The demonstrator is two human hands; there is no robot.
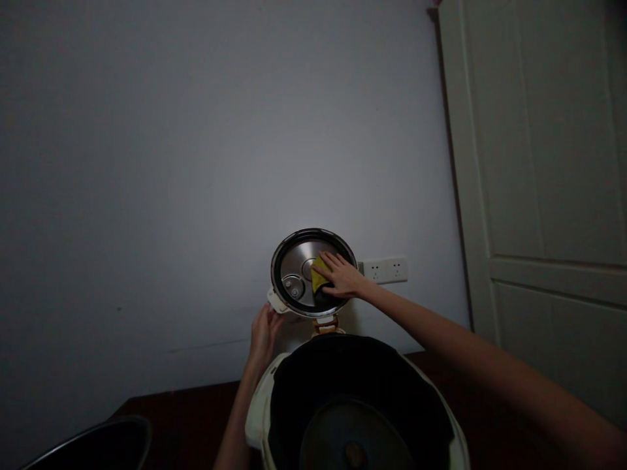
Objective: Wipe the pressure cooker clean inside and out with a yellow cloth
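An electric pressure cooker [259, 408] stands open in front of me, its dark inside facing up. Its round lid [294, 258] is raised on the rear hinge, the metallic inner face turned toward me. My left hand [263, 333] grips the white tab at the lid's lower left edge, with the fingertips partly hidden behind it. Against the right part of the inner face, my right hand [344, 277] presses a yellow cloth [319, 273], its fingers spread over it. A small round valve fitting [294, 288] shows at the lid's lower left.
A dark pot [98, 440] with a shiny rim sits at the lower left, partly out of view. Everything stands on a dark reddish table [196, 408] against a pale wall [196, 163]. Wall sockets [386, 269] are right of the lid; a white panelled door [548, 163] is farther right.
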